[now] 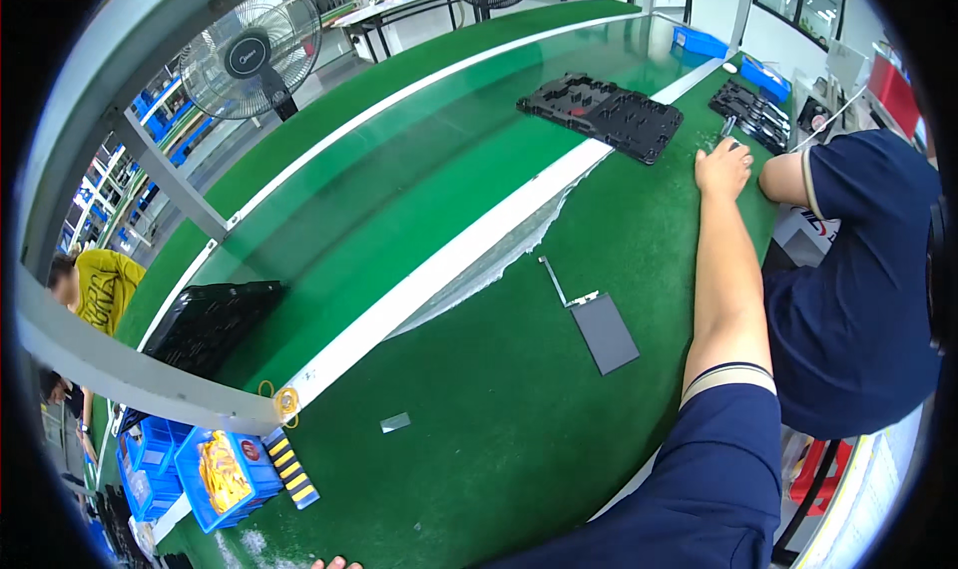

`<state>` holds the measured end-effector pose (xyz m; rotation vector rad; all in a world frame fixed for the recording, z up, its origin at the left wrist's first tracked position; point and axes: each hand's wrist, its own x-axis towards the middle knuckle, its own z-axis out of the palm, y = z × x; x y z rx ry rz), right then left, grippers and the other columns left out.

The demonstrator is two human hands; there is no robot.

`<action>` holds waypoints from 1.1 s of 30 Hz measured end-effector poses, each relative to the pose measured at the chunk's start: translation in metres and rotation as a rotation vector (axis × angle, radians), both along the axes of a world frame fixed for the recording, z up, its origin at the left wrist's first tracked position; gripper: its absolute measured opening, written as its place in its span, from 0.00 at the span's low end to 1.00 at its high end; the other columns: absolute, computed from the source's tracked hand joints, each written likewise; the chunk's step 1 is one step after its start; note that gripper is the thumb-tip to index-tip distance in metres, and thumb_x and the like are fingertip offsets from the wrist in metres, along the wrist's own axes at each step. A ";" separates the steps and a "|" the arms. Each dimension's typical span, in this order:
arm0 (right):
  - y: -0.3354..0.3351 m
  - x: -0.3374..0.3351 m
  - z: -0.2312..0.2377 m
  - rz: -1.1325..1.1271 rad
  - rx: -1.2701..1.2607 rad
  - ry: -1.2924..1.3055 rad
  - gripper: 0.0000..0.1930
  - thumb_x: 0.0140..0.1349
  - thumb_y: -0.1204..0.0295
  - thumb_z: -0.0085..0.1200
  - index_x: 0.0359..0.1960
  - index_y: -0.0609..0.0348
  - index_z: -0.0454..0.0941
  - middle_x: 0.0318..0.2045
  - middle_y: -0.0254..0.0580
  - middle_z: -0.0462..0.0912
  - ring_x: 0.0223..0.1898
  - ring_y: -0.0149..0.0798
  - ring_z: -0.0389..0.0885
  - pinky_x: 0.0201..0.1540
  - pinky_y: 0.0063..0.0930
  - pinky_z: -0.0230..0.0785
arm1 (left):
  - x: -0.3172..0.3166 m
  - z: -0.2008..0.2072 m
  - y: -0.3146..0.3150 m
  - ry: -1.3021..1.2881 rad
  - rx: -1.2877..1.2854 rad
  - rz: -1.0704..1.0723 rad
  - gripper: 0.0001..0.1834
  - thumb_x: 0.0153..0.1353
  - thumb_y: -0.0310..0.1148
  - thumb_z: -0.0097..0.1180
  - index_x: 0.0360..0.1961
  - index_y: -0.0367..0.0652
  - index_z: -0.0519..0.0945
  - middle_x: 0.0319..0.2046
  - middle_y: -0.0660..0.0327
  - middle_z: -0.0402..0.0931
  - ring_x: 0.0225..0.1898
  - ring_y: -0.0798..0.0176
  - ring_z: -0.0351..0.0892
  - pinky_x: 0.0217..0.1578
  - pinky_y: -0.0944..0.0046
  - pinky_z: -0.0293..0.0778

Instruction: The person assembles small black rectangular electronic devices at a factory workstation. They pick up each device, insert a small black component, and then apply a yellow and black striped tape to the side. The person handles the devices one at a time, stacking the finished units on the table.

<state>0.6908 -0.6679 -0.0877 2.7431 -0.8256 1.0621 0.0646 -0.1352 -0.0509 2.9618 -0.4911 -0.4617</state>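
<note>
My right arm stretches far forward to the right side of the green table. My right hand (724, 173) is closed at the near edge of a black slotted tray (750, 113), its fingers curled by a small dark and silvery piece (729, 128) that I cannot make out. Only the fingertips of my left hand (336, 563) show at the bottom edge, slightly apart over the tabletop, with nothing visible in them. Mid-table lies a flat dark grey rectangular panel (605, 333) with a thin ribbon cable (552, 280) at its far end. A small clear film piece (395, 423) lies left of it.
A co-worker in a dark shirt (858, 270) sits close at right. On the conveyor rest a black moulded tray (604, 115) and a tilted black tray stack (215, 324). A blue bin (264, 469) with yellow pieces stands near left, below a grey metal frame (150, 384).
</note>
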 end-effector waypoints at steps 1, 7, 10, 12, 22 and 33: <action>-0.003 0.007 0.004 -0.045 0.062 0.030 0.34 0.51 0.51 0.59 0.53 0.64 0.66 0.53 0.63 0.66 0.53 0.58 0.69 0.54 0.46 0.64 | 0.003 0.003 -0.004 0.009 -0.006 0.029 0.21 0.55 0.35 0.47 0.51 0.46 0.75 0.58 0.49 0.65 0.62 0.44 0.61 0.60 0.41 0.55; -0.018 0.023 0.017 -0.130 0.237 0.164 0.35 0.58 0.48 0.50 0.58 0.63 0.65 0.46 0.57 0.78 0.51 0.55 0.74 0.54 0.44 0.65 | 0.020 0.019 -0.020 0.089 0.038 0.096 0.20 0.56 0.31 0.49 0.51 0.39 0.75 0.57 0.44 0.66 0.60 0.39 0.63 0.58 0.36 0.58; -0.048 0.048 -0.002 -0.087 0.237 0.113 0.23 0.65 0.57 0.39 0.50 0.64 0.73 0.46 0.56 0.78 0.50 0.53 0.75 0.51 0.43 0.67 | 0.014 0.006 -0.015 -0.051 -0.047 0.087 0.20 0.57 0.32 0.47 0.51 0.39 0.74 0.56 0.44 0.66 0.59 0.38 0.63 0.57 0.35 0.58; -0.045 0.051 -0.004 -0.094 0.239 0.073 0.21 0.66 0.62 0.34 0.45 0.64 0.76 0.45 0.56 0.79 0.49 0.52 0.75 0.50 0.43 0.68 | 0.019 0.010 -0.016 -0.031 -0.096 0.093 0.21 0.56 0.34 0.49 0.52 0.41 0.73 0.57 0.44 0.65 0.60 0.39 0.62 0.59 0.36 0.56; -0.044 0.045 -0.012 -0.097 0.137 -0.015 0.19 0.65 0.59 0.41 0.49 0.58 0.73 0.40 0.56 0.77 0.44 0.53 0.76 0.46 0.44 0.69 | 0.015 0.009 -0.017 -0.021 -0.096 0.098 0.33 0.51 0.49 0.53 0.56 0.42 0.70 0.62 0.45 0.58 0.64 0.39 0.54 0.62 0.37 0.49; 0.097 -0.141 0.011 0.876 0.315 -0.112 0.25 0.61 0.59 0.52 0.57 0.58 0.70 0.36 0.58 0.76 0.40 0.57 0.74 0.47 0.46 0.65 | 0.027 0.032 -0.037 -0.173 -0.149 0.106 0.30 0.49 0.45 0.58 0.53 0.43 0.72 0.58 0.48 0.65 0.61 0.44 0.61 0.60 0.42 0.56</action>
